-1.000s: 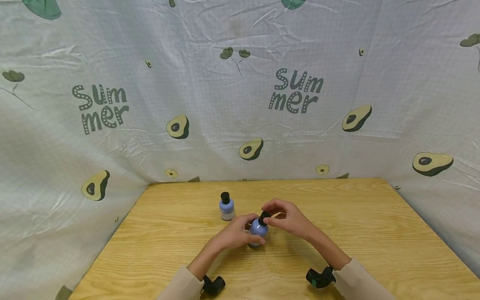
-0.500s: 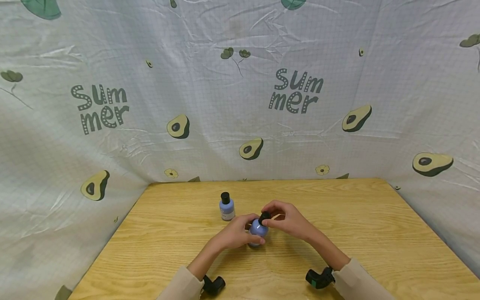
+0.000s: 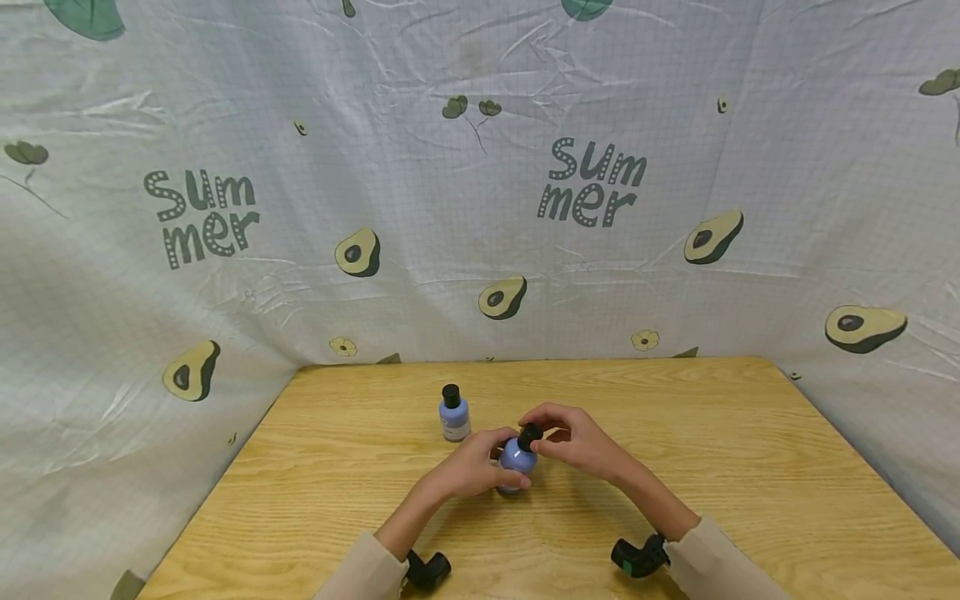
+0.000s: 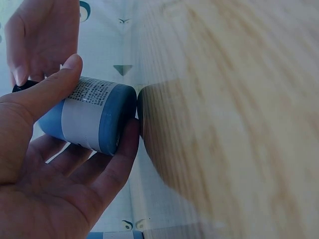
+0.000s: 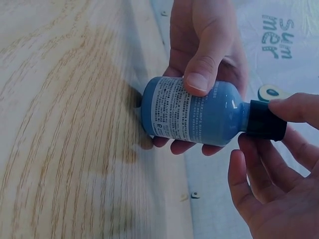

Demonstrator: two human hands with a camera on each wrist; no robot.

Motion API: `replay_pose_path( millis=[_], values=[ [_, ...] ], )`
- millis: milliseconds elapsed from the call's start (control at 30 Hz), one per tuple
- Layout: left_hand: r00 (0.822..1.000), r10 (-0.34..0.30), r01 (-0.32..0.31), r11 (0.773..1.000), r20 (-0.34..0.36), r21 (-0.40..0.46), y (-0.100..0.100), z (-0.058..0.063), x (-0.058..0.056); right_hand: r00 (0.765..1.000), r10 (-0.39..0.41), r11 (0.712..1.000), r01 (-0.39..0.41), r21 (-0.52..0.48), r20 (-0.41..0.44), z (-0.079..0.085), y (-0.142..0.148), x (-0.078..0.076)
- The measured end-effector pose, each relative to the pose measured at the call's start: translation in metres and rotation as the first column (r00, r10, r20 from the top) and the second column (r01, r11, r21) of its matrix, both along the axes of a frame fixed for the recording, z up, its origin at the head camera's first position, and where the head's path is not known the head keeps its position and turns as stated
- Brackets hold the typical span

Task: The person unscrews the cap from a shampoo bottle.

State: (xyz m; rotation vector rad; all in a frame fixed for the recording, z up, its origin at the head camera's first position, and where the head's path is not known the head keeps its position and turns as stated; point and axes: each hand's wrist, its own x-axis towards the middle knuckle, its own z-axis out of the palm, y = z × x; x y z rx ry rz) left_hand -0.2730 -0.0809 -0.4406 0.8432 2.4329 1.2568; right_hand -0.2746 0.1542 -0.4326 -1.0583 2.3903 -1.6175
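Observation:
A small lavender-blue bottle (image 3: 517, 456) with a white label leans slightly in the head view, its base at or just above the table. My left hand (image 3: 472, 467) grips the body, thumb on one side and fingers round the other, as the left wrist view shows. The fingers of my right hand (image 3: 577, 440) are at the black cap (image 5: 264, 120); in the right wrist view the thumb lies on it and the fingertips are beneath. The cap sits on the bottle's neck. A second lavender-blue bottle (image 3: 454, 418) with a black cap stands upright behind the left hand.
The light wooden table (image 3: 337, 450) reaches back to a white cloth (image 3: 420, 183) printed with avocados and lettering, which also hangs at both sides. Black camera mounts (image 3: 639, 557) are strapped at the wrists, close above the table.
My right hand has dipped slightly and its fingers have shifted a little round the cap. The left hand, the held bottle and the standing bottle look the same.

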Motion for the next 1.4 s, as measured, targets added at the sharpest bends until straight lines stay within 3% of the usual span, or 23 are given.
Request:
replay_pose_path(
  millis=[367, 600, 1033, 1400],
  values=[
    [1.000, -0.008, 0.008, 1.000, 0.009, 0.009, 0.0003, -0.0001, -0.0002, 0.996, -0.082, 0.996, 0.083, -0.028, 0.036, 0.0027, -0.0020, 0.0021],
    [1.000, 0.001, -0.001, 1.000, 0.004, 0.004, 0.0007, -0.0003, 0.0000, 0.996, -0.088, 0.996, 0.089, -0.027, 0.030, 0.0035, -0.0010, 0.0020],
    [1.000, 0.003, -0.003, 1.000, -0.009, -0.001, 0.0015, -0.0018, 0.0003, 1.000, -0.025, 0.999, 0.026, -0.020, 0.015, 0.0052, 0.0001, 0.0035],
    [1.000, -0.003, 0.003, 1.000, -0.009, -0.004, 0.0018, -0.0017, 0.0010, 0.995, -0.097, 0.995, 0.097, -0.012, 0.024, 0.0032, -0.0002, 0.0030]
  ],
)
